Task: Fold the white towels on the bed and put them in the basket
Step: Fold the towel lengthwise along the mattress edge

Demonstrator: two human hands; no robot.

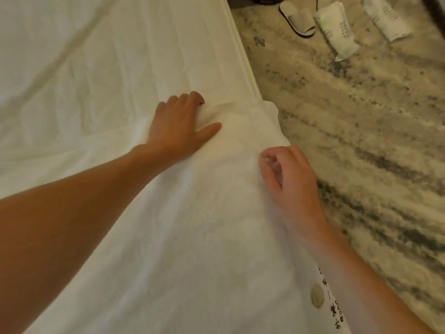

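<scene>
The bed [84, 68], under a creased white sheet, fills the left and middle of the view, and its piped edge runs diagonally from the top towards the centre. To its right lies a mottled cream and grey carpet [361, 128]. The white towel [192, 225] is spread on the bed along that edge, with its far corner overhanging the carpet.

The left hand [178, 126] rests on the towel's far end; its grip is clamped on a bunched fold, fingers curled in and thumb lying flat. The right hand [291, 174] sits at the towel's right edge with its fingers curled, and I cannot tell whether its grip holds any fabric.

Far off on the carpet are a pale slipper [298, 18] and two white packets [337, 32] [385, 18] with grey print too blurred to read. At the bottom, a white cloth strip [334, 309] carries black characters that are illegible, beside a round ribbed disc [317, 296].
</scene>
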